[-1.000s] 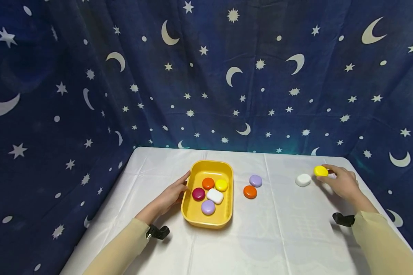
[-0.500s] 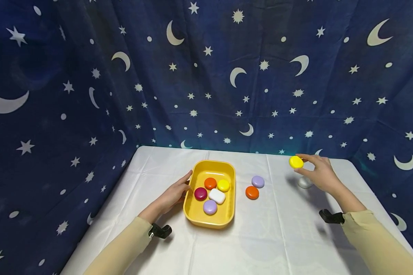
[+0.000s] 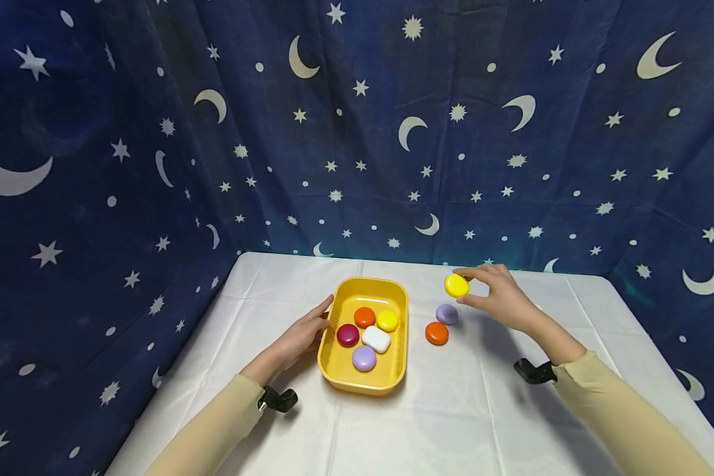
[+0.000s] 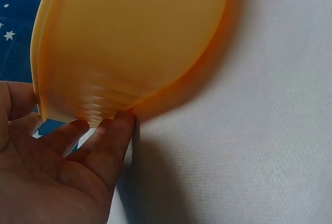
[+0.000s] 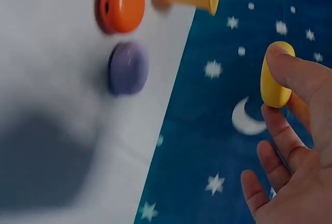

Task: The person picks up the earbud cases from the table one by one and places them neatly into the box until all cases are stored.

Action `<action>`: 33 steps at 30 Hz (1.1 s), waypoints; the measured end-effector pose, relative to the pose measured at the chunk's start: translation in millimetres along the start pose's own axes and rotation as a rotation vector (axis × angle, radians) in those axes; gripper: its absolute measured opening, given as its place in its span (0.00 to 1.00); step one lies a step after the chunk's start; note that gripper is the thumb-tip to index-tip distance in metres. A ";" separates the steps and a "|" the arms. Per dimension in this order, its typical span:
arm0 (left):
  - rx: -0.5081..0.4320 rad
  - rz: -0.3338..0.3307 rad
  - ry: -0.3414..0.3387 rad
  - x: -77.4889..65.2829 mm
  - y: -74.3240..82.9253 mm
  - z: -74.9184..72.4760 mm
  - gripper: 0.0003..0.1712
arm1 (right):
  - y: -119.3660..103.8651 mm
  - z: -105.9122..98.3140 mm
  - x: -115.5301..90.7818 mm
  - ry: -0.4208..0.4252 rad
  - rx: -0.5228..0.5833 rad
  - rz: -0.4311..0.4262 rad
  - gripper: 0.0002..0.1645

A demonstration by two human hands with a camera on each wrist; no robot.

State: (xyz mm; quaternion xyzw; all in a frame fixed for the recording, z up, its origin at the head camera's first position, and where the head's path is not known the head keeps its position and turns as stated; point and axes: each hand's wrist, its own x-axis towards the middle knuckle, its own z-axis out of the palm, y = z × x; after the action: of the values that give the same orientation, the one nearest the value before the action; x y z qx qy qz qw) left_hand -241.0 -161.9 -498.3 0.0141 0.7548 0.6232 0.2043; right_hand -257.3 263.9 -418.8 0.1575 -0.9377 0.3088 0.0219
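My right hand pinches a flat round yellow bead between thumb and fingers, above the table. In the right wrist view that bead is seen edge-on. Below the hand lie a lilac bead and an orange bead, which shows a dark hole in its side. My left hand touches the left side of a yellow tray, its fingertips against the outer wall. Inside the tray are orange, yellow, dark red, white and lilac beads.
A white cloth covers the table. Dark blue fabric with moons and stars hangs behind it and at the sides. The white bead on the right of the table is now hidden behind my right hand and forearm.
My right hand has lifted the yellow bead off the far right of the table and carried it left, over towards the loose lilac and orange beads. My left hand stays at the tray.
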 end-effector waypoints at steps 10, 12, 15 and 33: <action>-0.009 0.010 -0.017 -2.1 1.9 0.5 0.37 | -40.9 30.0 18.2 -0.100 0.009 -0.110 0.34; -0.010 0.006 -0.016 -1.8 1.9 0.3 0.37 | -49.3 35.2 21.8 -0.127 0.002 -0.118 0.33; -0.002 0.004 -0.016 -1.7 2.0 0.1 0.37 | -62.5 43.1 26.8 -0.173 -0.015 -0.127 0.33; -0.004 -0.007 -0.033 -0.6 1.8 -2.8 0.37 | -126.0 97.8 46.1 -0.421 -0.175 -0.313 0.29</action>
State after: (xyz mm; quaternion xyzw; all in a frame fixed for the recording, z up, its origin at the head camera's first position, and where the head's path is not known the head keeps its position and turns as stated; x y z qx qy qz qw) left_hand -241.8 -164.3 -496.0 0.0214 0.7502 0.6236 0.2188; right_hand -256.6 97.9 -419.3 0.3586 -0.9090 0.1800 -0.1124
